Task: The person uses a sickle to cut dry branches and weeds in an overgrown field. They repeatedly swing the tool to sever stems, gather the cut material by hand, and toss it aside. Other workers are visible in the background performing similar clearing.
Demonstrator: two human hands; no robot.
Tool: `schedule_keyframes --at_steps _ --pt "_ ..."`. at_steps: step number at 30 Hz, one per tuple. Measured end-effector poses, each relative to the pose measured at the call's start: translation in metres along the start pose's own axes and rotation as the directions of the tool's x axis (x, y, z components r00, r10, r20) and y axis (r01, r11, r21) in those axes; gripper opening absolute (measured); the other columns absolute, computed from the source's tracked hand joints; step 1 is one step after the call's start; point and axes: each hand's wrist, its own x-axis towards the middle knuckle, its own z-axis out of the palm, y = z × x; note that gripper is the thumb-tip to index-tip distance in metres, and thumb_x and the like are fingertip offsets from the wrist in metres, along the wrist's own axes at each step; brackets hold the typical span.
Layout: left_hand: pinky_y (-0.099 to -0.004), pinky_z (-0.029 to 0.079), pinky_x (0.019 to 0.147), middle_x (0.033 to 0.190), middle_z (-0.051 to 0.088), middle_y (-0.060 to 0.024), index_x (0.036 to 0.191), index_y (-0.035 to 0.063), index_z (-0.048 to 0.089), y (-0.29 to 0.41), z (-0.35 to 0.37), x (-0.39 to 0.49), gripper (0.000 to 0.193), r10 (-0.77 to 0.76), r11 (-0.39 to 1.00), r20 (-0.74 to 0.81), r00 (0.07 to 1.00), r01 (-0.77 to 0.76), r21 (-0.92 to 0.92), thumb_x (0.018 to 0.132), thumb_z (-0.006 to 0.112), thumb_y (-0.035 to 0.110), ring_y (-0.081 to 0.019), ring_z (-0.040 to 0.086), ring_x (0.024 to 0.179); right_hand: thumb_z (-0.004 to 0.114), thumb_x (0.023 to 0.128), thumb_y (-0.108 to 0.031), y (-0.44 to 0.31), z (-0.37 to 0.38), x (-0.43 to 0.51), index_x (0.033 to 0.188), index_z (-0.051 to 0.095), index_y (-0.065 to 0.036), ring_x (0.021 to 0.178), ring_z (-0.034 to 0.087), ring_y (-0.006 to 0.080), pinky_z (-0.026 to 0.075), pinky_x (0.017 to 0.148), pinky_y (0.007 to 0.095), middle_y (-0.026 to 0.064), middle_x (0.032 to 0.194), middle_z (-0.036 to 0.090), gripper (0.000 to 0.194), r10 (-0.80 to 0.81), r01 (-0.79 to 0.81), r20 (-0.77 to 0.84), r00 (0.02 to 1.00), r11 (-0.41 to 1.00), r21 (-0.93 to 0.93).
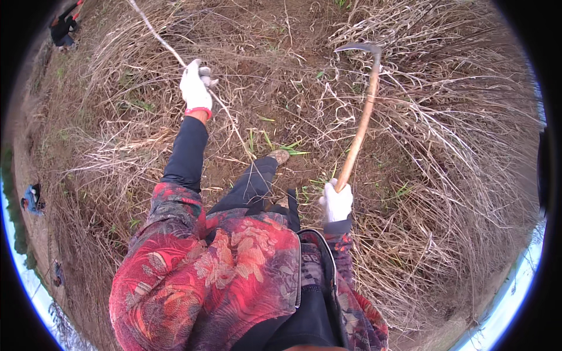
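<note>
In a white work glove with a red cuff, my left hand (pixel 196 85) grips a long thin dry branch (pixel 158 37). One end of the branch runs past the top edge of the view; its twiggy other end reaches down over my dark trouser leg (pixel 248 182). My right hand (pixel 337 202), also gloved in white, is closed around the lower end of a sickle's wooden handle (pixel 361 127). The curved metal sickle blade (pixel 362 46) points left at the far end, above dry grass and bare soil. Blade and branch are well apart.
Tall dry grass (pixel 443 127) stands thick on the right, and flattened dry stalks (pixel 127 151) lie at the left. Green blades of grass (pixel 290 148) grow beside my shoe (pixel 279 155). Several other people, one a person in black (pixel 63 28), are farther off along the left.
</note>
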Motion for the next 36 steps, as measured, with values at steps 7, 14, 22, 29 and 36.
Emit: schedule_keyframes --at_steps 7,14,22,29,36 --pt "-0.0314 0.055 0.057 0.096 0.06 -0.011 0.12 0.0042 0.053 0.027 -0.189 -0.043 0.035 0.079 0.995 -0.49 0.868 -0.097 -0.01 0.094 0.052 0.028 -0.0079 0.045 0.054 0.066 0.078 -0.009 0.064 -0.004 -0.041 0.079 0.058 -0.001 0.047 0.058 0.0157 0.045 0.041 0.0303 0.0063 0.059 0.057 0.012 0.387 -0.32 0.164 0.907 0.889 -0.327" --pt "-0.0317 0.055 0.058 0.096 0.06 -0.0127 0.128 0.005 0.047 -0.005 -0.248 -0.054 0.041 0.02 0.99 -0.643 0.766 -0.103 -0.092 0.098 0.047 0.032 -0.0115 0.05 0.061 0.066 0.08 -0.01 0.036 -0.007 -0.007 0.086 0.055 -0.001 0.045 0.058 0.0167 0.047 0.04 0.0298 0.0076 0.062 0.059 0.016 0.19 -0.106 0.183 0.965 0.915 -0.389" --pt "-0.0337 0.053 0.049 0.082 0.061 -0.0124 0.121 0.0034 0.051 0.039 -0.253 0.021 0.036 0.051 0.938 -0.698 0.715 -0.274 -0.212 0.096 0.05 0.03 -0.0122 0.048 0.049 0.063 0.084 -0.005 -0.075 0.113 0.066 0.105 0.051 0.001 0.052 0.054 0.011 0.047 0.042 0.0251 0.0065 0.075 0.057 0.025 -0.023 0.13 0.311 0.95 0.935 -0.329" --pt "-0.0437 0.051 0.087 0.121 0.06 -0.024 0.131 -0.0046 0.043 0.263 -0.384 0.114 0.072 0.313 0.937 -0.858 0.407 0.018 0.35 0.086 0.064 0.048 -0.0343 0.064 0.1 0.063 0.084 -0.003 -0.164 0.237 0.057 0.108 0.05 0.001 0.051 0.053 0.0101 0.046 0.04 0.0238 0.0055 0.071 0.055 0.027 -0.031 0.2 0.512 0.858 0.939 -0.278" --pt "-0.0389 0.043 0.102 0.129 0.059 -0.02 0.137 0.0041 0.049 0.217 -0.359 0.018 0.067 0.606 0.587 -0.431 0.669 -0.01 0.809 0.087 0.062 0.047 -0.0305 0.057 0.118 0.064 0.086 -0.009 -0.189 0.272 0.046 0.11 0.053 0.002 0.051 0.059 0.0127 0.05 0.045 0.0262 0.0073 0.072 0.061 0.029 -0.055 0.426 0.708 0.704 0.83 -0.36"
